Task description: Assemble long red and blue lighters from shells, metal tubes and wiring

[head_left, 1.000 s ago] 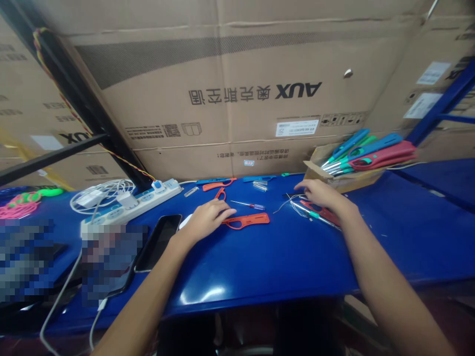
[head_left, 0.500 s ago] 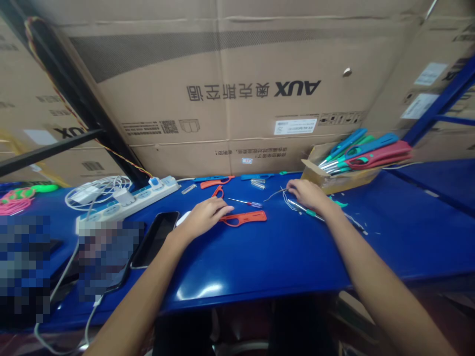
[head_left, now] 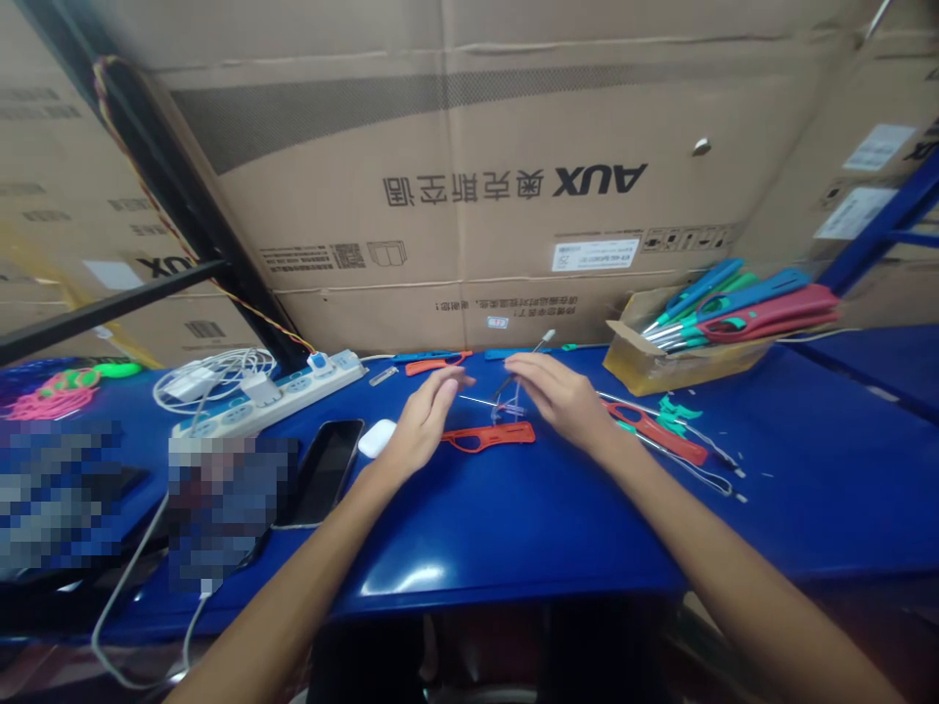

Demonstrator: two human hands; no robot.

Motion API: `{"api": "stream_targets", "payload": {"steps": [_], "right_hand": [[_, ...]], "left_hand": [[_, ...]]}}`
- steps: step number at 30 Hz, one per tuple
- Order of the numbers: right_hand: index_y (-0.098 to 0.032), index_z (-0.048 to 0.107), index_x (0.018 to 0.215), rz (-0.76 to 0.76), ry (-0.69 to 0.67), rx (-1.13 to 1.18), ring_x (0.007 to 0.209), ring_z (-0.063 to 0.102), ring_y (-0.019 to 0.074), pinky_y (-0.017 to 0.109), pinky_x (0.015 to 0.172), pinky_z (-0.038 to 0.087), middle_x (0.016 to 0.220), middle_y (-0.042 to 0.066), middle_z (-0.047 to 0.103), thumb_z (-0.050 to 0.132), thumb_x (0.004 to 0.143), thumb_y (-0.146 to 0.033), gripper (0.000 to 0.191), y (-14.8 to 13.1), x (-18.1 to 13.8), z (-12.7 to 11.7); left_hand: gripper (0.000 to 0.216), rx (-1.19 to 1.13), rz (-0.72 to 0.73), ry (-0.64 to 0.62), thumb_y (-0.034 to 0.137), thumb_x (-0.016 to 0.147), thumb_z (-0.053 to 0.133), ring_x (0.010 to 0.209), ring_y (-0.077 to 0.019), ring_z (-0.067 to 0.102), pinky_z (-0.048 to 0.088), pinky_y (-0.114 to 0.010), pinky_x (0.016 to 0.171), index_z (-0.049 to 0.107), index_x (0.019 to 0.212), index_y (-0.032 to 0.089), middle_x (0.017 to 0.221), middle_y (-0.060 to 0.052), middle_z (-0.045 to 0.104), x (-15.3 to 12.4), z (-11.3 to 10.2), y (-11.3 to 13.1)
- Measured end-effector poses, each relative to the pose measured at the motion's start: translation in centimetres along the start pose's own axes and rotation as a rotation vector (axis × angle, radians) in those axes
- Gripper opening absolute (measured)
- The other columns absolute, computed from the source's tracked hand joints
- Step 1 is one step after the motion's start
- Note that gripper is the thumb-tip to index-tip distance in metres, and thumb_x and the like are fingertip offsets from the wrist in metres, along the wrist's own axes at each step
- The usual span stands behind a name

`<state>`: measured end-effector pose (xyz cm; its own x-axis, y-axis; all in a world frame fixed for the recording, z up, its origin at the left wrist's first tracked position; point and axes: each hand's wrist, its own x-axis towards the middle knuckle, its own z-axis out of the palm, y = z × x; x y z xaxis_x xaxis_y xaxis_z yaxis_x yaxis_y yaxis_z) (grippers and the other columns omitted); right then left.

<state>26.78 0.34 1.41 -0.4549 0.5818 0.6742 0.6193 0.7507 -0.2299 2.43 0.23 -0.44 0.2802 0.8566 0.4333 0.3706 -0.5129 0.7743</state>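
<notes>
My right hand pinches a thin wire part and holds it just above an orange plastic shell lying on the blue table. My left hand hovers beside the shell's left end, fingers curled loosely and apart, holding nothing. A small screwdriver lies between the two hands. A red lighter half with green parts and loose wires lies to the right of my right wrist.
A cardboard tray with several long blue, green and red lighters stands at the back right. A power strip with chargers, a phone and a white earbud case lie on the left. Big cardboard boxes wall the back.
My right hand picked up the wire part from the right pile and carried it left to the orange shell. My left hand lifted off the shell.
</notes>
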Motion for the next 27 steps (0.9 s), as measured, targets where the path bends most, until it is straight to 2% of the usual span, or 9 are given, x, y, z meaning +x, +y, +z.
{"api": "stream_targets", "payload": {"steps": [5,8,10,12,15,18,21,23,27], "right_hand": [[-0.016,0.056,0.14,-0.126,-0.024,0.042,0.134,0.055,0.0185,0.04,0.115,0.047,0.142,0.011,0.061,0.039,0.104,-0.018,0.04,-1.4,0.0,0.9],[-0.019,0.046,0.15,-0.139,-0.099,0.055,0.141,0.049,0.0194,0.044,0.117,0.045,0.151,0.009,0.053,0.038,0.103,-0.014,0.048,-1.6,-0.1,1.0],[-0.025,0.037,0.156,-0.119,-0.14,0.061,0.144,0.044,0.0206,0.046,0.118,0.044,0.158,0.005,0.044,0.036,0.102,-0.012,0.055,-1.6,0.0,0.9],[-0.03,0.03,0.159,-0.075,-0.152,0.045,0.146,0.041,0.0234,0.046,0.117,0.045,0.164,0.003,0.034,0.036,0.102,-0.013,0.06,-1.4,0.0,0.7],[-0.033,0.02,0.162,0.04,-0.083,0.008,0.145,0.043,0.0284,0.045,0.111,0.051,0.168,0.002,0.022,0.041,0.1,-0.017,0.067,-0.3,-0.2,0.5],[-0.033,0.016,0.162,0.248,0.043,-0.071,0.142,0.045,0.0307,0.049,0.108,0.052,0.168,0.005,0.021,0.044,0.1,-0.021,0.069,2.3,-0.5,0.7],[-0.022,0.033,0.155,0.499,-0.013,-0.264,0.143,0.043,0.0309,0.051,0.112,0.046,0.159,0.013,0.037,0.046,0.1,-0.022,0.057,6.4,-0.7,1.0],[-0.014,0.044,0.147,0.598,-0.06,-0.315,0.138,0.047,0.0317,0.05,0.111,0.046,0.148,0.019,0.048,0.049,0.099,-0.019,0.049,9.3,-0.4,1.0],[-0.018,0.059,0.129,0.738,-0.227,-0.366,0.11,0.064,0.0234,0.045,0.092,0.056,0.131,0.011,0.061,0.062,0.097,-0.036,0.036,13.8,1.1,0.4]], "left_hand": [[0.04,-0.063,0.007,-0.221,0.049,0.101,0.047,0.117,-0.0257,0.062,0.044,-0.038,0.106,0.061,0.126,0.021,0.125,-0.008,0.069,-0.8,1.8,1.4],[0.034,-0.119,-0.006,-0.266,0.046,0.102,0.046,0.088,-0.0197,0.064,0.049,-0.033,0.089,0.064,0.104,0.018,0.094,-0.004,0.07,-1.0,2.6,1.7],[0.035,-0.172,-0.039,-0.231,0.045,0.104,0.041,0.074,-0.0156,0.058,0.048,-0.029,0.076,0.062,0.098,0.018,0.078,0.0,0.062,-1.0,2.7,1.6],[0.033,-0.225,-0.071,-0.173,0.045,0.104,0.041,0.069,-0.0136,0.053,0.045,-0.026,0.07,0.06,0.101,0.018,0.074,0.002,0.055,-0.8,2.5,1.3],[0.032,-0.319,-0.086,-0.087,0.046,0.103,0.044,0.067,-0.0126,0.049,0.045,-0.026,0.07,0.06,0.1,0.019,0.07,0.003,0.05,-0.4,2.0,1.0],[0.03,-0.491,-0.083,-0.04,0.047,0.101,0.047,0.064,-0.0122,0.048,0.05,-0.029,0.076,0.058,0.098,0.019,0.065,0.005,0.044,0.0,1.6,0.9],[0.031,-0.555,-0.097,0.051,0.049,0.099,0.049,0.064,-0.0121,0.05,0.052,-0.029,0.071,0.057,0.098,0.019,0.072,0.002,0.051,0.4,1.4,0.8],[0.031,-0.474,-0.095,0.144,0.05,0.098,0.05,0.071,-0.0126,0.055,0.052,-0.028,0.072,0.058,0.097,0.02,0.09,-0.003,0.06,0.6,1.3,0.6],[0.033,-0.294,-0.076,0.274,0.049,0.099,0.046,0.1,-0.0176,0.06,0.054,-0.03,0.084,0.06,0.095,0.019,0.13,-0.009,0.055,0.8,0.8,0.0]]}}
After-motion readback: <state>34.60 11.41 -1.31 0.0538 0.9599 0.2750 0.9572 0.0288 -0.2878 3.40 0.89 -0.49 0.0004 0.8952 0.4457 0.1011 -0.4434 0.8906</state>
